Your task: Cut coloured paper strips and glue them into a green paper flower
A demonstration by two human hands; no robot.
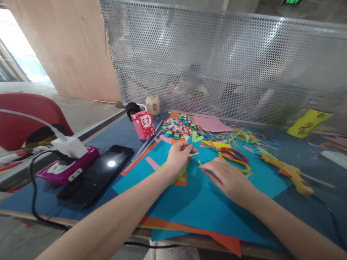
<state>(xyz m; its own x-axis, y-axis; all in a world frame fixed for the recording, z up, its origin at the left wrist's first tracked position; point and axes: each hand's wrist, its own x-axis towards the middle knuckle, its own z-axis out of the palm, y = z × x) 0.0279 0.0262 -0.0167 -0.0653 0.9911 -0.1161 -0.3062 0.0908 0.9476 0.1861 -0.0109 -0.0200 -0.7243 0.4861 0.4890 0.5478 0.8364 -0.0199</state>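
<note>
My left hand [179, 157] is closed in a pinch on a small pale paper strip [193, 154], over a large blue paper sheet [217, 213]. To its right, my right hand [227, 178] has thumb and fingers pinched around a tiny yellow-green paper scrap [200, 163]. Just behind my right hand lie scissors [245, 164] with red and yellow handles. Under and beside my left hand are green and orange paper pieces [180, 180] and a pink strip [152, 163]. A folded light-green strip [195, 138] lies beyond my fingers, next to a pile of small coloured paper pieces [179, 127].
A yellow glue gun [288, 173] with a cord lies at right. Left are a black phone [96, 177], a purple power strip [69, 166] and a pink-red carton [143, 124]. A jar [153, 105] stands behind. Perforated metal panel [217, 65] borders the table's back; a yellow packet [309, 122] rests against it.
</note>
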